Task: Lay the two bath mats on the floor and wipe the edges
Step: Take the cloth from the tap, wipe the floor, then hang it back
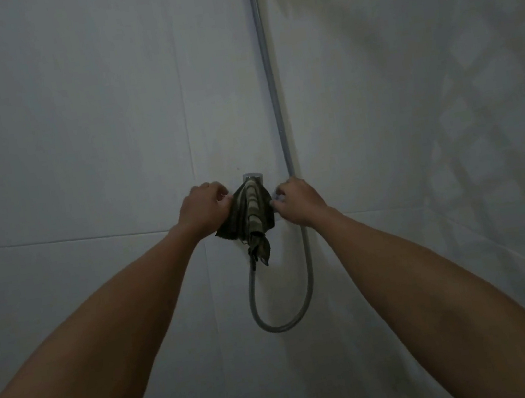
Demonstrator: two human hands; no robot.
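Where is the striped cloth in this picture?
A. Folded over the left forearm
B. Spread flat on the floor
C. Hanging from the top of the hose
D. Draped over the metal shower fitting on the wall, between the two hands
D: the striped cloth hangs over the metal shower fitting on the wall, with the left hand and the right hand at its sides.

We are in a bathroom shower corner: large pale wall tiles [73, 125] surround us, a metal shower hose [268, 61] hangs just beside the right hand [295, 202], looping below a chrome tap [252, 176].
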